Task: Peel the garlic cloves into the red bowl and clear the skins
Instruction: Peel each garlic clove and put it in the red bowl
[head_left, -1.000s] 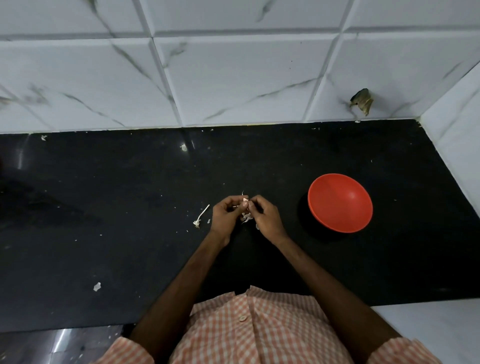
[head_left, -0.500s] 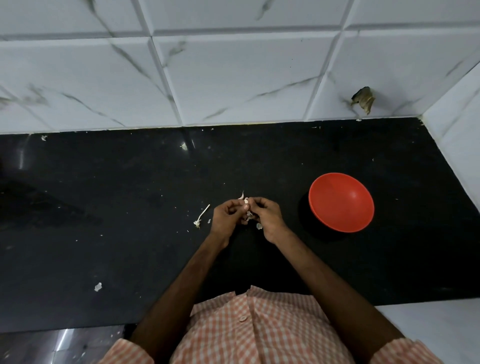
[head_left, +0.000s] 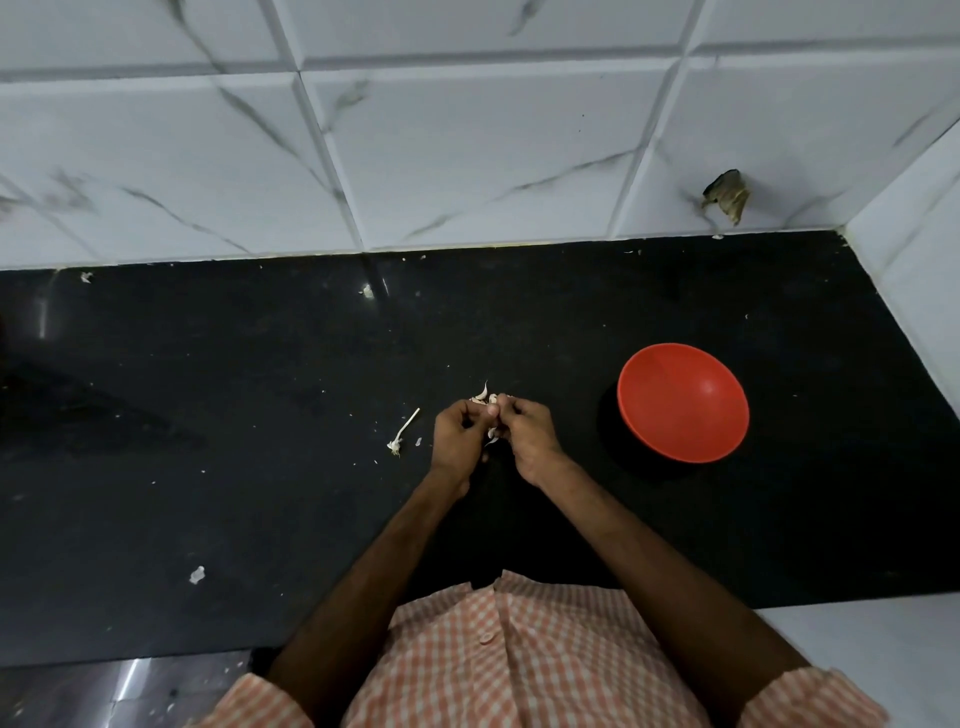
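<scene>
Over counter (head_left: 260, 519), two hands (head_left: 460, 436) (head_left: 530, 439), garlic (head_left: 485, 399), one bowl (head_left: 675, 395)

A small white papery garlic clove (head_left: 491, 400) is pinched between the left hand (head_left: 460, 436) and right hand (head_left: 527, 434) above the glossy black stone counter (head_left: 260, 467), near a round red plastic bowl (head_left: 682, 402).

Back wall (head_left: 467, 156): tiled in white, veined with grey; brown scrap (head_left: 727, 196) is seen near the corner.
Side wall (head_left: 919, 223): white, at right.
Countertop (head_left: 208, 395): black, glossy.

I see a red bowl (head_left: 682, 402) on the black bench (head_left: 260, 441), white grey-veined wall tiles (head_left: 467, 145), pale garlic skins (head_left: 483, 397), and an orange-and-white checked shirt (head_left: 519, 665).
</scene>
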